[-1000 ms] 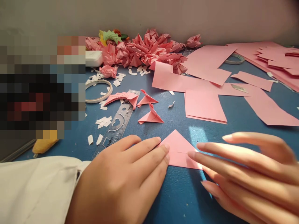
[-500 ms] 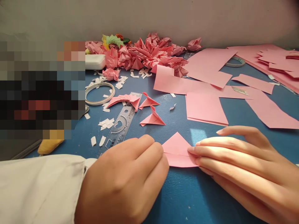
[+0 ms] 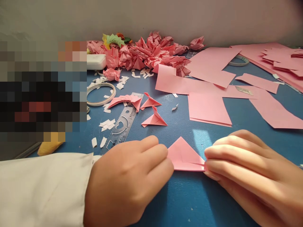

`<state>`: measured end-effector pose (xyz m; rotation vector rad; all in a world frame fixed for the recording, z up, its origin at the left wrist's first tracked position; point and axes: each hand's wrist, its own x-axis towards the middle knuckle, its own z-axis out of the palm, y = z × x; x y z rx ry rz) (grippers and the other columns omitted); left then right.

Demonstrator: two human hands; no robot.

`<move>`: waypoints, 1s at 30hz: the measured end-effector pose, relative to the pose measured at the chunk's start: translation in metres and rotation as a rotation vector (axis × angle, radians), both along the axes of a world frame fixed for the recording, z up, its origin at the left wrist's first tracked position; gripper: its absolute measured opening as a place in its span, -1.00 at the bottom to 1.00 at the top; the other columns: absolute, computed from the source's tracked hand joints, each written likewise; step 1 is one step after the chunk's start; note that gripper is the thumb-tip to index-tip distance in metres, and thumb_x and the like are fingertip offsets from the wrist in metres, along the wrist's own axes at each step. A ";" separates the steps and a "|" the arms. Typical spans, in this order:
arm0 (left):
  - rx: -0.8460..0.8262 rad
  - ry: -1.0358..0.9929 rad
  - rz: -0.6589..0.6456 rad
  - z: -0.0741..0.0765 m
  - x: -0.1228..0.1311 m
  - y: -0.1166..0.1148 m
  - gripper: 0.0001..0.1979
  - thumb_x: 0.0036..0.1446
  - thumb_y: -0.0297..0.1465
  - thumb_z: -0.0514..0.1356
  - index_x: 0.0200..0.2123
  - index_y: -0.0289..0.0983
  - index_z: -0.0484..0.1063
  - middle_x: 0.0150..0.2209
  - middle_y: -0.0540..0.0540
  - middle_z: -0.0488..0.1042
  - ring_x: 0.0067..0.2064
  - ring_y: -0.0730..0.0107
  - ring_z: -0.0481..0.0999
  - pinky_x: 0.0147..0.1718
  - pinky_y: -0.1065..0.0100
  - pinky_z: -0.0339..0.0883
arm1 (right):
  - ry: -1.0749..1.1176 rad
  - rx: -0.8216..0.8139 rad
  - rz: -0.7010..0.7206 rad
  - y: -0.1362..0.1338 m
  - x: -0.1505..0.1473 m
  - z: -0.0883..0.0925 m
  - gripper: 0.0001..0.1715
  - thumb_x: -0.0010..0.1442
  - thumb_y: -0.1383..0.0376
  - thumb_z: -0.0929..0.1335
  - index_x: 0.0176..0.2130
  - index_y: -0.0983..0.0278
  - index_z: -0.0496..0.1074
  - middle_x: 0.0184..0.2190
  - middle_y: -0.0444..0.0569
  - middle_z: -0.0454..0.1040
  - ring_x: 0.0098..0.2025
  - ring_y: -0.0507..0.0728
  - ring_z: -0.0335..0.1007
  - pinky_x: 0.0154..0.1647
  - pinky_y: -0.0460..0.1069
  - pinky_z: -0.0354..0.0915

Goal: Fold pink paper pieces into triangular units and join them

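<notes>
Soft warm daylight, a pale bright patch on the blue table (image 3: 200,138), faint shadows under the left hand (image 3: 129,181) and right hand (image 3: 251,171), folded pink paper (image 3: 183,154) sharp, nearest knuckles slightly soft, pixelated block (image 3: 42,91) at left

The folded triangle (image 3: 184,156) lies on the desk (image 3: 189,201) between the hands, left hand (image 3: 127,179) at its left corner, right hand (image 3: 246,167) at its right. The ruler (image 3: 121,124) lies behind the left hand, the tape ring (image 3: 100,93) further back and left. The sheet stack (image 3: 208,108) lies behind the right hand, and the folded-piece pile (image 3: 151,52) against the wall (image 3: 165,15).
</notes>
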<state>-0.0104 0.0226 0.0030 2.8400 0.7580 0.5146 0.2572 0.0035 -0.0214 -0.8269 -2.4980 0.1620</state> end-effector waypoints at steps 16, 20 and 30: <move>-0.355 -0.049 0.274 0.012 0.000 0.006 -0.74 0.32 -0.48 0.11 -0.46 -0.22 0.38 -0.41 -0.01 0.46 -0.37 0.33 0.44 -0.47 0.32 0.28 | -0.012 -0.130 -0.019 0.007 -0.004 0.007 -0.75 0.43 0.44 0.24 -0.31 0.19 0.25 -0.42 -0.14 0.31 -0.39 0.08 0.27 -0.36 0.03 0.25; -0.332 -0.002 0.256 0.011 0.002 0.007 -0.72 0.33 -0.48 0.08 -0.47 -0.22 0.38 -0.42 -0.02 0.44 -0.37 0.29 0.43 -0.47 0.28 0.28 | -0.017 -0.119 -0.006 0.007 -0.006 0.006 -0.77 0.43 0.43 0.23 -0.30 0.20 0.28 -0.44 -0.16 0.27 -0.41 0.07 0.22 -0.36 0.04 0.19; -0.164 -0.019 0.209 0.005 0.004 -0.002 -0.76 0.37 -0.53 0.05 -0.31 -0.25 0.48 -0.36 -0.04 0.47 -0.33 0.28 0.43 -0.41 0.26 0.31 | -0.024 0.080 -0.106 -0.004 -0.001 -0.001 -0.77 0.33 0.49 0.34 -0.05 0.25 0.41 -0.17 0.02 0.42 -0.16 0.21 0.30 -0.07 0.18 0.24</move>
